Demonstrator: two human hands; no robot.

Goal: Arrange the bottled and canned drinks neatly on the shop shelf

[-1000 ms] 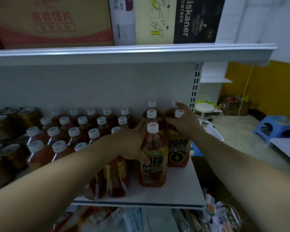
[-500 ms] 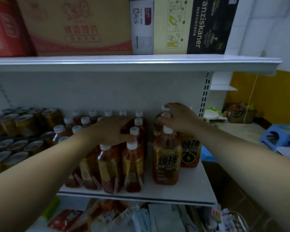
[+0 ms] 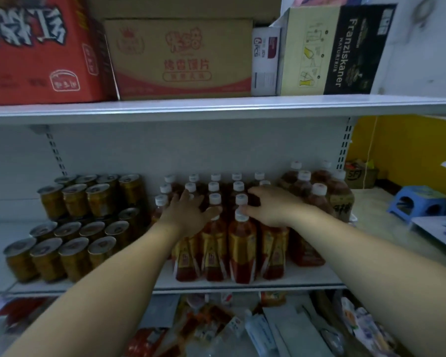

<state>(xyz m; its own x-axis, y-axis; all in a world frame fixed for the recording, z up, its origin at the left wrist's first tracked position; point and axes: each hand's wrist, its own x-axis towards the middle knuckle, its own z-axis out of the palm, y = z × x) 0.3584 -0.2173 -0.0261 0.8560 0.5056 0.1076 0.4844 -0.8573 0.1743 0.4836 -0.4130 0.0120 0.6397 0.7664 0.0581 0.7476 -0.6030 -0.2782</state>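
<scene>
Gold cans (image 3: 75,243) fill the left part of the shelf (image 3: 307,276), stacked in two layers back to the rear wall. Just beside them, a block of small white-capped bottles (image 3: 242,251) stands in rows from the front edge to the back. The left grip (image 3: 188,215) lies open, palm down on the caps at the block's left side with its fingers spread. The right grip (image 3: 273,208) lies open too, fingers loosely bent over the caps at its right side. Larger bottles (image 3: 319,199) crowd the shelf's right end.
</scene>
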